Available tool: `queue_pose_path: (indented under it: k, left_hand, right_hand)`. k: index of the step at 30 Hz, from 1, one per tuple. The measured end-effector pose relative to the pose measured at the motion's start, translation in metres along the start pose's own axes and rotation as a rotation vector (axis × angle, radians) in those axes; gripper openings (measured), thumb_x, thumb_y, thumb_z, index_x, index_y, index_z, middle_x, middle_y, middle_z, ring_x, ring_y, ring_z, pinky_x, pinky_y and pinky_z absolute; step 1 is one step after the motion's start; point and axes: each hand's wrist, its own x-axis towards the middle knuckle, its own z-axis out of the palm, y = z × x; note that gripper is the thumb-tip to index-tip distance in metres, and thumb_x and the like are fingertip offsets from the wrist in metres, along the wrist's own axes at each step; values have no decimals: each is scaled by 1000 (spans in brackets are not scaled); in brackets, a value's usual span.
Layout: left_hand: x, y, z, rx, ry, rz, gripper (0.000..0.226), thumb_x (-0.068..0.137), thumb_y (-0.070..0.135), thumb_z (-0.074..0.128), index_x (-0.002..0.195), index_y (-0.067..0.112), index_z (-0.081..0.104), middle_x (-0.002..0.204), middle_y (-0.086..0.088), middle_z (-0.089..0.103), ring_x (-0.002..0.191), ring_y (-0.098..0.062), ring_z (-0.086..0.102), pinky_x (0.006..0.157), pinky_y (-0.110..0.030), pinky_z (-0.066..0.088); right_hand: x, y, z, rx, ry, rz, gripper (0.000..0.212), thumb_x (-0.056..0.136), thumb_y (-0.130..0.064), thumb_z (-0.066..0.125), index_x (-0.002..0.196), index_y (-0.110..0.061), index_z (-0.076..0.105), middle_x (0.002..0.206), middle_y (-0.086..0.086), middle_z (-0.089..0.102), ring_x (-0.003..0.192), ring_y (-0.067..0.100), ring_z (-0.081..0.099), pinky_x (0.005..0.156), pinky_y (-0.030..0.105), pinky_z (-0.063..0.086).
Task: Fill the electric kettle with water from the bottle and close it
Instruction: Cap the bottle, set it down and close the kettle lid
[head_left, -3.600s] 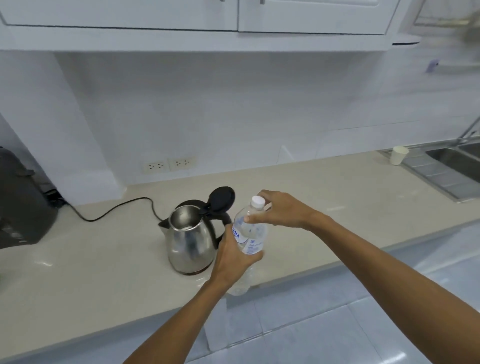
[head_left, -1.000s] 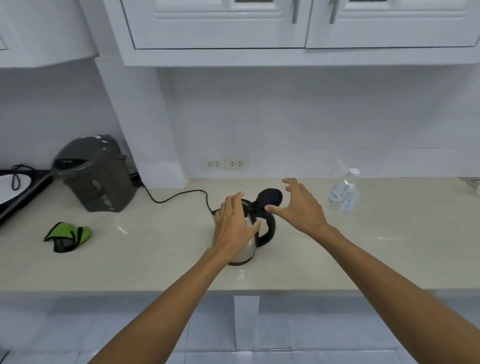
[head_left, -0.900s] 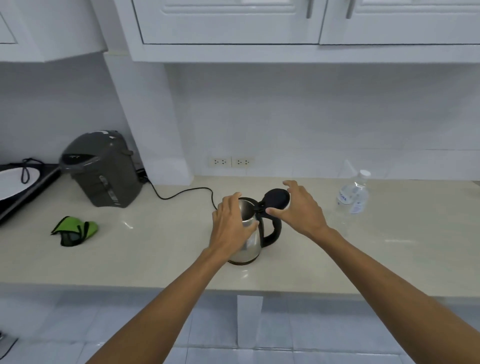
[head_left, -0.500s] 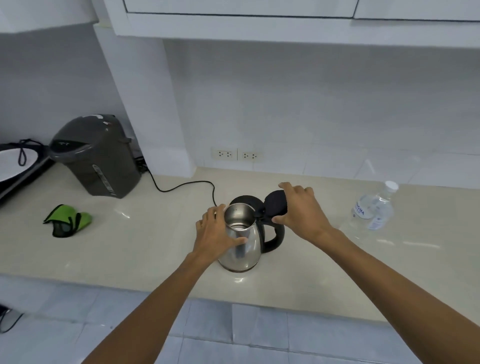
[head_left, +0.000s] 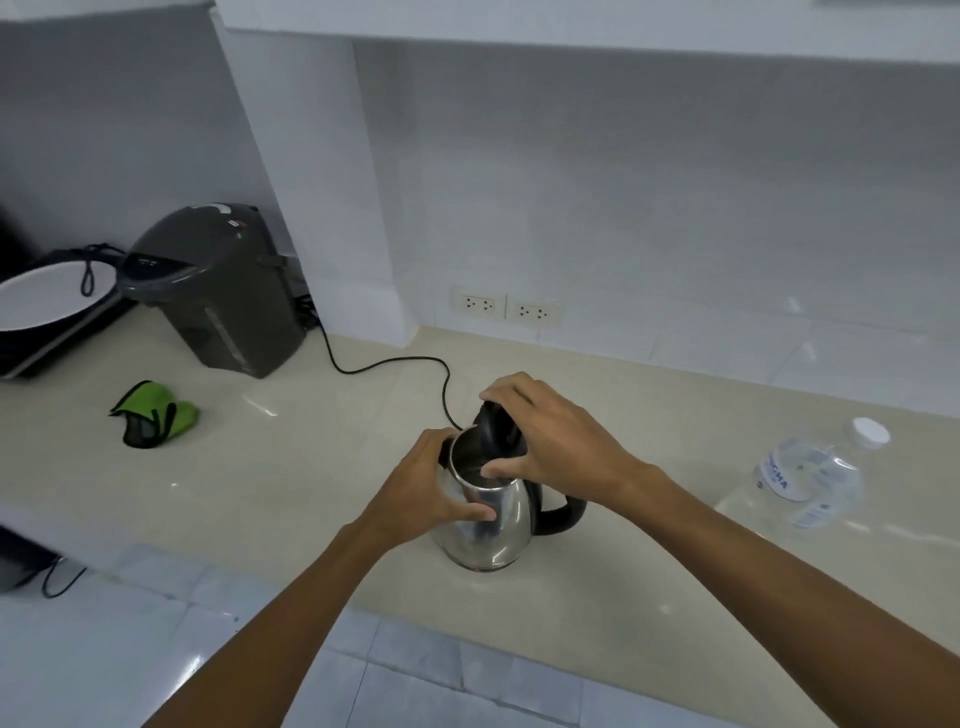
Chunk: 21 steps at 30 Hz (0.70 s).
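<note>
The steel electric kettle (head_left: 488, 525) stands on the beige counter (head_left: 311, 467) near its front edge, black handle (head_left: 563, 514) to the right. My left hand (head_left: 423, 493) grips the kettle's body on its left side. My right hand (head_left: 540, 439) holds the black hinged lid (head_left: 493, 431), which is tilted partway over the open mouth. The clear water bottle (head_left: 810, 478) with a white cap stands upright on the counter well to the right, untouched.
A dark grey hot-water dispenser (head_left: 218, 291) stands at the back left, a green cloth (head_left: 153, 413) in front of it. A black cord (head_left: 395, 364) runs from behind the dispenser to the kettle. Wall sockets (head_left: 506, 306) sit behind. A white plate (head_left: 47, 296) is far left.
The bottle was set down at the right. Both hands moved to the kettle; my right hand took the lid and has swung it down toward the mouth.
</note>
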Motion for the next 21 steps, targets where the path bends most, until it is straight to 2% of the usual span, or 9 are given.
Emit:
queue_pose_path:
  k: [4,9,13,17,21]
  left_hand:
    - [1,-2,0,-19,-4,-5,96,61,52,99,140,37,46,131,25,49,118,10,52,93,-14,44]
    - [1,-7,2,-67,5,-12,100,57,55,100,139,37,46,131,27,50,121,5,54,99,-17,48]
    - [3,-9,4,-86,10,1,97,56,52,102,136,35,49,130,23,51,118,5,54,93,-8,44]
    - [6,-13,7,-96,22,12,97,54,55,101,134,38,50,130,23,51,119,-2,57,99,-21,52]
    - [6,-15,8,-106,34,23,94,55,50,102,132,41,50,130,25,52,120,-3,58,98,-20,51]
  right_hand:
    - [16,1,20,30,-56,-53,71,82,-48,77,143,-22,51,142,-9,48,117,16,56,92,27,50]
    - [22,5,43,43,-121,-63,71,81,-51,76,142,-22,53,137,-7,51,121,16,52,98,33,51]
    - [20,14,52,107,-104,22,81,76,-59,75,145,-25,51,143,-11,47,131,11,44,101,29,48]
    - [19,18,58,193,-82,103,85,71,-63,77,144,-28,51,140,-16,49,129,7,46,103,33,50]
    - [18,19,65,237,-76,150,92,69,-62,78,149,-28,46,143,-16,49,132,8,47,104,36,50]
